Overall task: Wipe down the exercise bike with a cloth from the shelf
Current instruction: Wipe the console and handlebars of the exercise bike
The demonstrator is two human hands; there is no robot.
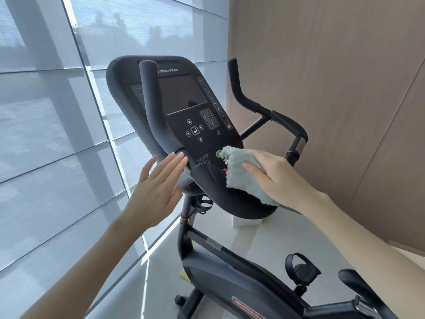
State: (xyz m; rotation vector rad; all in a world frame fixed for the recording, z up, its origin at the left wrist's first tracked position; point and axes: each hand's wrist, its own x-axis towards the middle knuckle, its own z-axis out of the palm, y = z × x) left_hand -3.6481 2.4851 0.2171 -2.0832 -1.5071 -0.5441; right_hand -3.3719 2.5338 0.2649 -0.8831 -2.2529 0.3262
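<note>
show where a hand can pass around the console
Free: the dark screen, bordered by the upright black left handlebar and button column; the gap between the black console and bent right handlebar. Crowded: its lower edge, with pale blue fluffy cloth, right hand, left hand.

i read "star trac" in pale letters atop the console point(184, 125) of the exercise bike point(230, 279); keypad point(209, 119) digits and the red badge point(248, 307) on its lower housing were illegible.
</note>
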